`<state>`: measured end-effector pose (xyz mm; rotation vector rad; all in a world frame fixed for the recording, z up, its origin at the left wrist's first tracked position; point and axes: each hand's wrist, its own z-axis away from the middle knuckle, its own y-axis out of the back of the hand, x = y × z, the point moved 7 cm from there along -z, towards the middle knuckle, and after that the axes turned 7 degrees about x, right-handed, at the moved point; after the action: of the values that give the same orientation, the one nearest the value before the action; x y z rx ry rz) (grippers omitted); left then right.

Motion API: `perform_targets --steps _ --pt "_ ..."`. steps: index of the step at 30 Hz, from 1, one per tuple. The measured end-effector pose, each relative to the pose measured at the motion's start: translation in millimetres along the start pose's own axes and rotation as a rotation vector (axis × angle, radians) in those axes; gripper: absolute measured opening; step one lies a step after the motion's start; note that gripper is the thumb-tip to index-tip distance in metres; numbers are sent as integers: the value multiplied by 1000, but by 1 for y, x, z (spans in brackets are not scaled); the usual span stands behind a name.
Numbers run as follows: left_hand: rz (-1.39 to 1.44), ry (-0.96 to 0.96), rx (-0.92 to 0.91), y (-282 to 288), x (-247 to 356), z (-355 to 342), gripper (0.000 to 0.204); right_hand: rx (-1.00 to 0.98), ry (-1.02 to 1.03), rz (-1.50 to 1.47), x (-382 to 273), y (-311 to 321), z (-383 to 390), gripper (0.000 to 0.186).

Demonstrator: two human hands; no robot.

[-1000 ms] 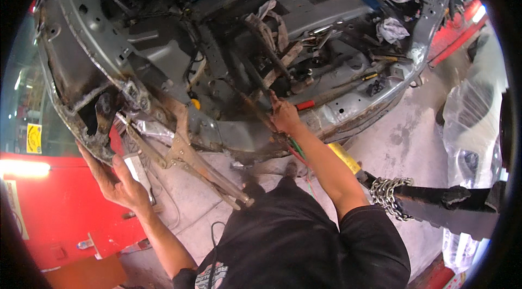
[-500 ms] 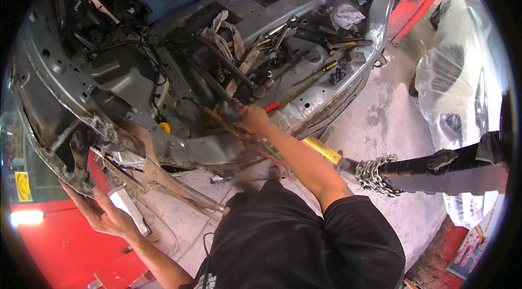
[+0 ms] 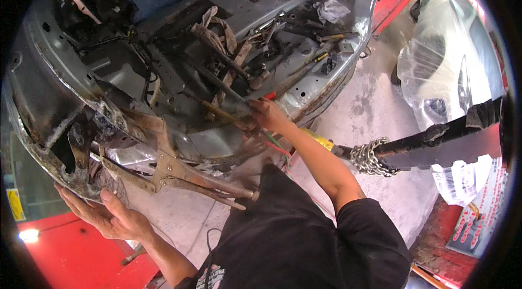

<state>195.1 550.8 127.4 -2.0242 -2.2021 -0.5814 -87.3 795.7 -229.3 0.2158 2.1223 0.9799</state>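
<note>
My left hand [image 3: 111, 215] has its fingers stretched out under the lower edge of a bare, rusty car body panel [image 3: 46, 142], palm against the metal and thumb apart. At the car's front panel, my right hand [image 3: 270, 116] is closed round the near end of a long dark bar [image 3: 220, 87]; its fingertips are partly hidden. A hammer [image 3: 260, 79] lies just beyond that hand, beside a red-handled tool [image 3: 269, 95]. Below the bar rests a rusty rod [image 3: 220, 117]. Large locking pliers [image 3: 176, 169] are clamped to the panel between my hands.
A chain [image 3: 374, 156] wraps a dark beam [image 3: 443, 139] at the right, joined to a yellow piece [image 3: 319, 139]. Rags [image 3: 220, 33] and several tools lie in the engine bay. A plastic-covered car [image 3: 440, 66] stands far right. Green and red hoses [image 3: 277, 146] hang near my body.
My right hand has drawn toward me and rightward, the dark bar's end moving with it. My left hand stays under the panel edge, its fingers flatter against it. The view has shifted slightly.
</note>
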Motion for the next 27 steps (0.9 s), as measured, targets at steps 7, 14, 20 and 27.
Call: perform_targets --steps 7,14,20,27 --pt "-14 99 38 3 -2 -1 59 48 -301 54 103 54 -30 22" --pt "-50 257 124 8 -10 5 66 349 -126 40 169 114 -85 14" --pt "47 373 159 1 0 2 64 95 -169 -14 167 57 -105 27" --pt "13 404 163 3 3 3 63 -54 -42 -143 105 -30 -121 37"
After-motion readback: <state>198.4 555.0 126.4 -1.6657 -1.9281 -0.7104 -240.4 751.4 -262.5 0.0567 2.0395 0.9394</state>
